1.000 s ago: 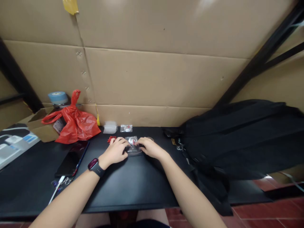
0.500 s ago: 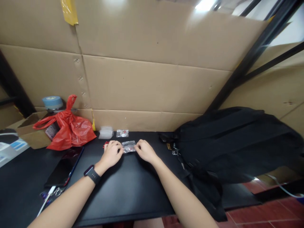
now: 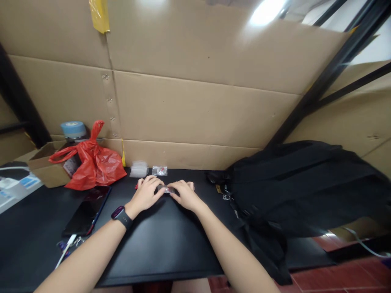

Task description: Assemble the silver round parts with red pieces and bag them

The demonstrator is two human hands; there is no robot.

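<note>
Beyond the hands (image 3: 146, 194), clear packet (image 3: 159, 171).

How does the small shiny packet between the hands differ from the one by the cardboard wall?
The held packet is gripped by the left hand and right hand; the far packet lies untouched on the table. The held packet is partly covered, while the far packet shows whole. Both look shiny with some red.

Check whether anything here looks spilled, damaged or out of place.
Nothing looks spilled or clearly damaged. The one oddity is the slumped black fabric bag at right: part appears to droop off the front of the black desk. A small shiny item between the left hand and right hand is too covered to judge.
</note>
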